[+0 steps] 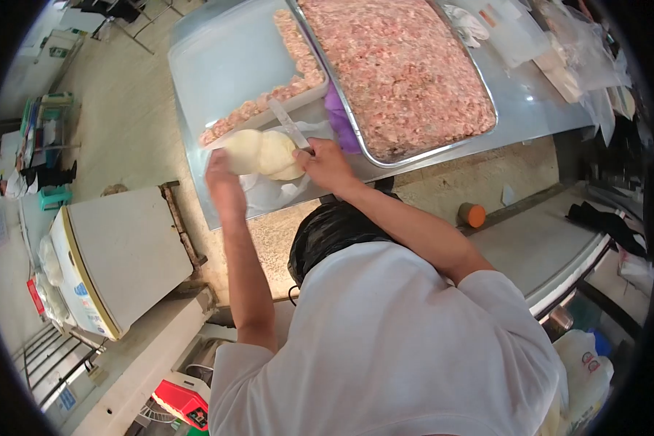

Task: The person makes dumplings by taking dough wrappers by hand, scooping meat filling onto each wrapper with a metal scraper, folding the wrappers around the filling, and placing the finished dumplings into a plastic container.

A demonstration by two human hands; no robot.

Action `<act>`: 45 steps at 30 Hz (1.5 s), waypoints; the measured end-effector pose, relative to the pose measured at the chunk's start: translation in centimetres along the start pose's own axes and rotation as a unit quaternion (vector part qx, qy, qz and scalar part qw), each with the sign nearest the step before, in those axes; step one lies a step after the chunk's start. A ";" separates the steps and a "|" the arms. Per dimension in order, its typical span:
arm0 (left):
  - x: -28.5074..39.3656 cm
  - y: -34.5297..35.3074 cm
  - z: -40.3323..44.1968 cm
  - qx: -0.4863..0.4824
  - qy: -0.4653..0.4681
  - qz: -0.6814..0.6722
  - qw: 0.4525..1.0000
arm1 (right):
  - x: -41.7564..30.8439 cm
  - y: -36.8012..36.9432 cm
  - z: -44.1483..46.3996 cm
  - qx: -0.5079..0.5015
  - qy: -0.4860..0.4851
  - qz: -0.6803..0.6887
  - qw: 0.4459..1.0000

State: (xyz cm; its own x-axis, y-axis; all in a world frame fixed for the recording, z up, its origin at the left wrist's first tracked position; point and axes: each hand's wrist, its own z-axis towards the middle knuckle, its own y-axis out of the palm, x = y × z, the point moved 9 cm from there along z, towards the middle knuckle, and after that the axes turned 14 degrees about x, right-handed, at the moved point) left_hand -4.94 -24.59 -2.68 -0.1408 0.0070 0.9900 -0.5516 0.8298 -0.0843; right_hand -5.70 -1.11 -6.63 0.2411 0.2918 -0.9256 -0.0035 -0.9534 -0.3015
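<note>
Pale round dough wrappers (280, 149) lie overlapping on white plastic film at the table's near left edge. My left hand (227, 187), slightly blurred, has its fingers closed at the left rim of one wrapper (241, 149), which is blurred there too. In my right hand (328, 166) is a flat, light-coloured spatula (288, 122), its blade slanting up and left over the wrappers. Just beyond is a shallow pale tray (232, 69) with minced filling (251, 109) along its near and right sides. A large metal tray (370, 156) full of minced meat (407, 73) stands to the right.
A purple cloth or bag (341, 120) sits between the two trays. Plastic bags (512, 33) and packaging lie at the table's far right. A white chest-like appliance (127, 254) is on the left. An orange-topped container (472, 215) stands below the table's right side.
</note>
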 end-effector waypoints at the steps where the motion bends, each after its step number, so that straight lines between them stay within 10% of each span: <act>1: 0.2 -0.4 0.4 0.058 -0.105 -0.133 0.984 | 0.4 -0.3 0.0 0.012 -0.007 -0.012 1.000; 4: 3.1 -0.7 1.3 0.034 -0.171 -0.302 0.937 | -0.5 -2.5 -0.8 0.026 -0.022 -0.014 0.999; 8: 8.7 -1.4 0.6 0.038 0.127 -0.015 0.991 | -5.6 -10.9 -3.9 0.055 -0.125 -0.015 0.990; 13: 7.0 -1.3 -1.3 -0.022 0.197 0.086 0.976 | -7.9 -28.9 -4.0 0.118 -0.190 -0.441 0.869; 19: 0.0 6.7 -5.5 -0.050 -0.271 -0.276 0.921 | -5.9 -38.6 -3.8 0.113 -0.098 -0.669 0.728; 31: -1.0 15.8 -15.3 -0.258 -0.381 -0.242 0.854 | -2.2 -32.9 -6.7 0.128 -0.041 -0.437 0.889; 43: 0.7 23.2 -14.9 -0.217 -0.355 -0.323 0.850 | -2.2 -26.8 -6.4 0.072 0.063 -0.041 0.995; 45: 2.5 25.1 -16.3 -0.205 -0.400 -0.377 0.810 | -5.1 -24.2 -7.4 0.151 -0.115 -0.144 0.971</act>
State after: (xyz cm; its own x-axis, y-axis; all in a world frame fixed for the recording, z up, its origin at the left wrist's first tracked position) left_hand -5.73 5.40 -0.48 -0.4698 -0.8150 0.3392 -0.4321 0.5474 0.7167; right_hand 0.34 19.90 7.08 0.0505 0.5860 -0.8087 -0.2600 -0.7741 -0.5772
